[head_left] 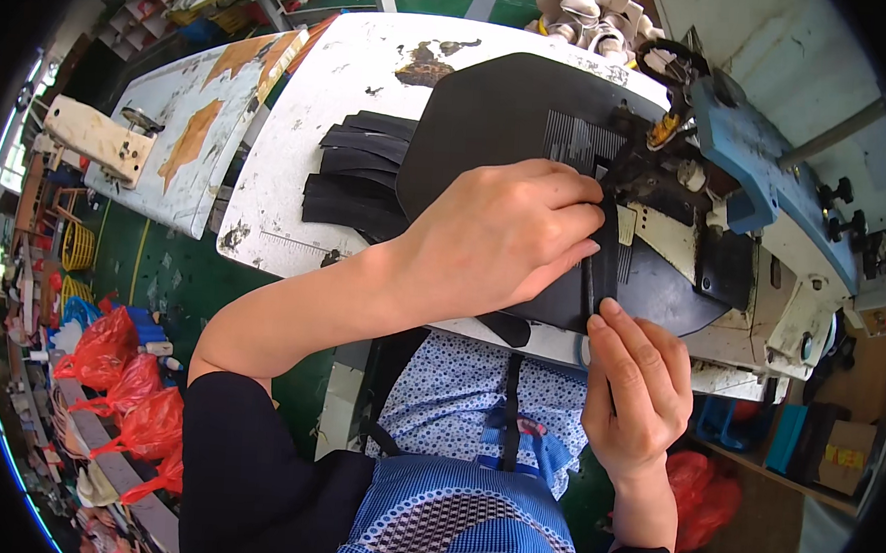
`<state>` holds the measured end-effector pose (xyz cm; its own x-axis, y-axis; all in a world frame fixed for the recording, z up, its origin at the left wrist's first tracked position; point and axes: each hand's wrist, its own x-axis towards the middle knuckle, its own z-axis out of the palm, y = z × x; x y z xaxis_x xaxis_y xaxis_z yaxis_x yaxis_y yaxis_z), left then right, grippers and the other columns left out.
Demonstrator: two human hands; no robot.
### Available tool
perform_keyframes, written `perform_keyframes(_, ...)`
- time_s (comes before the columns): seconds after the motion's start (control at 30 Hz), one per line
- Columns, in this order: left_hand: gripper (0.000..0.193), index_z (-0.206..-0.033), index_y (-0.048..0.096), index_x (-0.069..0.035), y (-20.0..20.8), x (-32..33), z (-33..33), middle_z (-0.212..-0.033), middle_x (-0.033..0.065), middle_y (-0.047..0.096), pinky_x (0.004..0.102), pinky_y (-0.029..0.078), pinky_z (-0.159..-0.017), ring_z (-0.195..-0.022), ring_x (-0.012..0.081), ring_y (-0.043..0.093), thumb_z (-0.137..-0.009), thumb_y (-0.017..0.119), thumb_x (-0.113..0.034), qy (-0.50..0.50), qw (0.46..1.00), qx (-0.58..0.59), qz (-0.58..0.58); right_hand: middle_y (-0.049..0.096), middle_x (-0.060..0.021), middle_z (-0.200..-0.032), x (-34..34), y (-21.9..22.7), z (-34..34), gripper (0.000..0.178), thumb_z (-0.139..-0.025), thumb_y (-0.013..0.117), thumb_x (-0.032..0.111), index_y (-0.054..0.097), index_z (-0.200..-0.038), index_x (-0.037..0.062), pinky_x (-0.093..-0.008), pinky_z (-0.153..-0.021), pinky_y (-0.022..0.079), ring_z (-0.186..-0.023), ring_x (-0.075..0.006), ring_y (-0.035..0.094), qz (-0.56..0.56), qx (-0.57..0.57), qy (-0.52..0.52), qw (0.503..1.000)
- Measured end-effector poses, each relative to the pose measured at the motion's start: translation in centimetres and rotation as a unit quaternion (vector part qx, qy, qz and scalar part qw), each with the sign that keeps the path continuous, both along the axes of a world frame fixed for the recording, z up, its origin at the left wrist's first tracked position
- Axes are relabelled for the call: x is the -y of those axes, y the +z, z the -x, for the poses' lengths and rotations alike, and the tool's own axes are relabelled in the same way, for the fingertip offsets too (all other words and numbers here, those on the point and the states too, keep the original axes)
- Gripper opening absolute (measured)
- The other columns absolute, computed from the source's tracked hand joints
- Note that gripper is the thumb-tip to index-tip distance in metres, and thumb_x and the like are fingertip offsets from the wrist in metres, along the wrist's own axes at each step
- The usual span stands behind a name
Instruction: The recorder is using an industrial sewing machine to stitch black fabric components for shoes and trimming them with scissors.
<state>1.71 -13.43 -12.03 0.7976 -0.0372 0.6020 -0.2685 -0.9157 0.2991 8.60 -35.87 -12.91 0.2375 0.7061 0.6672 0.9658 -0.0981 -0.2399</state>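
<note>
A narrow black strip [609,265] runs toward me from the needle area of an industrial sewing machine [751,142] with a blue head. My left hand [516,230] reaches across from the left, its fingers bent and closed at the strip's left edge, close to the needle area. At the strip's near end, the thumb and fingers of my right hand [638,387] pinch it. Beneath the strip lies a large black board [492,104] with a ruled pattern of fine lines. Several flat black pieces [354,162] are stacked left of the board. My left hand hides part of the board.
The white worktable [290,138] has worn patches. Left of it stands another table [196,113] with a pale machine arm [100,138]. Cones of thread [592,14] stand at the back. Red plastic bags [122,380] sit low on the left; a cardboard box [844,458] is at right.
</note>
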Motion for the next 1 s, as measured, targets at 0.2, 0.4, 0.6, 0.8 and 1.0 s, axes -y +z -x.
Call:
perform_keyframes(0.2, 0.022, -0.109, 0.077, -0.002, -0.1, 0.0, 0.3, -0.118, 0.0097, 0.075, 0.0373, 0.063, -0.085, -0.104, 0.0282, 0.074, -0.091, 0.079, -0.015, 0.0, 1.0, 0.005, -0.012, 0.079, -0.0169, -0.114, -0.1, 0.1, 0.3, 0.039, -0.072, 0.076, -0.01, 0.081, -0.11, -0.004, -0.0372, -0.075, 0.062, -0.09, -0.0307, 0.073, 0.012, 0.029, 0.006, 0.999)
perform_keyframes(0.4, 0.023, -0.111, 0.076, -0.001, 0.3, 0.3, 0.1, -0.116, 0.0091, 0.071, 0.0376, 0.062, -0.082, -0.1, 0.0283, 0.073, -0.091, 0.079, -0.014, 0.011, 1.0, -0.024, -0.015, 0.08, -0.0165, -0.113, -0.2, 0.2, 0.5, 0.032, -0.076, 0.079, -0.013, 0.08, -0.108, -0.0047, -0.0376, -0.078, 0.06, -0.092, -0.0319, 0.073, 0.023, 0.019, -0.006, 1.0)
perform_keyframes(0.6, 0.023, -0.11, 0.075, -0.001, -0.1, 0.1, -0.2, -0.113, 0.0092, 0.07, 0.0388, 0.062, -0.081, -0.098, 0.0285, 0.072, -0.09, 0.079, -0.012, 0.014, 0.999, -0.001, -0.03, 0.08, -0.0152, -0.115, -0.5, 0.4, 0.3, 0.033, -0.076, 0.079, -0.012, 0.08, -0.108, -0.0038, -0.0391, -0.082, 0.059, -0.094, -0.0323, 0.072, 0.025, 0.023, -0.018, 0.999)
perform_keyframes(0.8, 0.023, -0.109, 0.076, -0.001, 0.0, -0.2, 0.0, -0.115, 0.0101, 0.074, 0.0382, 0.062, -0.086, -0.104, 0.0289, 0.073, -0.091, 0.079, -0.015, 0.022, 0.999, -0.007, -0.022, 0.08, -0.0162, -0.113, -0.8, 0.1, -0.4, 0.033, -0.076, 0.08, -0.005, 0.081, -0.109, -0.0039, -0.0381, -0.079, 0.062, -0.096, -0.0321, 0.074, 0.018, 0.042, -0.014, 0.999)
perform_keyframes(1.0, 0.026, -0.109, 0.075, 0.0, 0.0, -0.2, 0.0, -0.118, 0.0108, 0.074, 0.0383, 0.062, -0.088, -0.105, 0.0298, 0.074, -0.092, 0.079, -0.019, 0.032, 0.999, -0.014, -0.037, 0.078, -0.0192, -0.118, -0.8, 0.3, -0.4, 0.035, -0.078, 0.085, 0.007, 0.08, -0.111, -0.0055, -0.0399, -0.083, 0.063, -0.099, -0.0337, 0.075, 0.037, 0.034, 0.0, 0.999)
